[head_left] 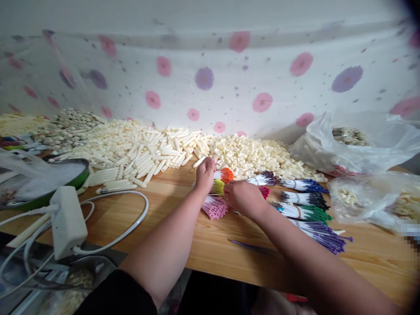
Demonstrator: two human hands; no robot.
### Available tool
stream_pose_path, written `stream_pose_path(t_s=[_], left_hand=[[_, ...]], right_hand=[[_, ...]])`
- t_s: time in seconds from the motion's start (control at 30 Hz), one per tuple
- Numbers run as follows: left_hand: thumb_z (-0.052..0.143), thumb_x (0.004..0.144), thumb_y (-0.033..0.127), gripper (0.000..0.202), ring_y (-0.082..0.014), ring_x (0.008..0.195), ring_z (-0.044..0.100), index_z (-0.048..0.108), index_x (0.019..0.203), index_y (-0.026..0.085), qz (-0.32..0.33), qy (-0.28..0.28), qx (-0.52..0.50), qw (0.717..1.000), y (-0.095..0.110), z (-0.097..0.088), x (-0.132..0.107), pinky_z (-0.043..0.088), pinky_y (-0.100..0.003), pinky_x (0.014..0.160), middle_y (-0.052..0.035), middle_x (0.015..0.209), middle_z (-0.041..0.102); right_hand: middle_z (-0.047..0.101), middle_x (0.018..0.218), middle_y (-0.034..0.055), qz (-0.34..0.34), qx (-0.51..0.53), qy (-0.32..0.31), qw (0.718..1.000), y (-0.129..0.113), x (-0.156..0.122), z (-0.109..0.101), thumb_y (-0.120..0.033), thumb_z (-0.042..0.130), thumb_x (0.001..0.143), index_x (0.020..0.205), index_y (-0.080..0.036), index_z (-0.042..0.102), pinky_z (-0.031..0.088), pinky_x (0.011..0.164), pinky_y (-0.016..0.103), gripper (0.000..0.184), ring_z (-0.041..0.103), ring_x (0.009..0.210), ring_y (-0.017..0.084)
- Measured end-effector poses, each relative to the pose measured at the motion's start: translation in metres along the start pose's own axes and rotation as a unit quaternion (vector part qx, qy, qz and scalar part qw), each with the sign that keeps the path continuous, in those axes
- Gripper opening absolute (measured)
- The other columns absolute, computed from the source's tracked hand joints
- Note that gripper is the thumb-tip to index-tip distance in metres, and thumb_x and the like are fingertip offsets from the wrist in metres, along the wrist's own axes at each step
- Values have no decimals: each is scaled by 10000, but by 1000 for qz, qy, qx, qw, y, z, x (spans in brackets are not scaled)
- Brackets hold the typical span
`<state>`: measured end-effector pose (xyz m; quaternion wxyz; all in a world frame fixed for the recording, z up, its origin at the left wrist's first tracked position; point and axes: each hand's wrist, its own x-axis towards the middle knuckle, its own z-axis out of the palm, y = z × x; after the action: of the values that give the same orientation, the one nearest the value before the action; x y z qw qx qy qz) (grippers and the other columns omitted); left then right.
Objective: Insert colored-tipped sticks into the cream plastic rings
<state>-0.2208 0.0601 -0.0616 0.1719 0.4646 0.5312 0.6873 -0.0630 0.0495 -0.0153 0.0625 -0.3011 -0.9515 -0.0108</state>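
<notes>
Bench (160, 201), free: strip betw. cable loop (147, 205) & L forearm (170, 236); front patch betw. forearms, thin dark tool (244, 244) there.
Obstr., back: cream tube heap (157, 153), short-piece heap (252, 151).
Mid: L hand (205, 176), R hand (244, 197), pink bundle (215, 207) near both.
R: stick bundles (324, 236), plastic bags (315, 151).
L: power strip (68, 223), green pan (85, 173).

pink-tipped bundle (214, 207), flower-patterned sheet (226, 89)

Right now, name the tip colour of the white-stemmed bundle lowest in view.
The bundle has purple tips, shown in the head view.
</notes>
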Motion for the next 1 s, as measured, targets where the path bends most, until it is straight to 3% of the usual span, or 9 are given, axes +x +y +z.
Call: stream_pose_path(t_s=[0.13,0.27,0.37,0.47,0.57,0.7,0.83,0.93,1.0], left_hand=[[572,773,551,391,-94,532,417,534,712,166,-15,-63,25,998,12,1,-1,344,-219,519,43,576,445],[730,667,396,286,-105,570,481,608,724,144,-112,-307,66,943,29,8,-11,388,-239,564,18,634,554],[722,677,293,170,-111,598,529,644,711,146,-149,-381,41,911,40,16,-20,427,-256,610,-1,652,603],[684,701,232,114,-94,565,506,634,649,144,-140,-365,45,919,49,21,-25,411,-240,591,13,598,584],[644,730,220,131,-90,569,486,616,629,142,-113,-340,60,931,56,24,-26,386,-234,585,21,588,565],[623,749,217,131,-98,611,504,611,641,144,-92,-314,34,944,57,26,-27,394,-244,624,19,614,577],[638,735,193,99,-92,606,503,616,649,151,-83,-283,3,956,57,28,-28,415,-243,636,24,618,576],[653,725,201,82,-96,595,510,624,665,155,-70,-271,-7,960,60,29,-30,431,-247,620,22,618,574],[664,720,206,79,-102,593,516,630,670,156,-52,-276,4,960,61,29,-31,437,-251,612,18,618,576]], right_hand=[[625,772,54,6,49,35,998,34,-21,-11,-191,428,897,779,-166,629,368,620,235,234,580,691,141],[593,792,57,-34,144,106,983,62,-40,-12,-163,442,896,822,-138,639,384,664,231,212,548,720,129],[592,805,64,-69,197,142,967,70,-45,-5,-160,448,899,858,-129,649,404,668,242,208,540,728,131],[621,810,58,-43,284,213,934,70,-43,4,-162,508,864,886,-143,653,433,669,253,148,563,730,131],[669,832,49,22,410,265,872,67,-40,11,-174,580,800,1025,-165,634,477,680,272,232,610,733,137],[713,878,61,93,526,238,811,63,-39,16,-215,582,780,1052,-179,640,516,701,314,281,656,763,161],[719,884,56,101,589,226,769,57,-39,15,-237,589,771,1030,-189,653,520,735,333,272,657,776,158],[697,815,36,100,651,238,713,53,-37,16,-290,631,754,975,-185,648,509,644,292,245,622,684,129],[658,716,12,96,652,254,708,52,-37,15,-316,644,755,851,-174,641,473,562,255,171,574,606,108]])
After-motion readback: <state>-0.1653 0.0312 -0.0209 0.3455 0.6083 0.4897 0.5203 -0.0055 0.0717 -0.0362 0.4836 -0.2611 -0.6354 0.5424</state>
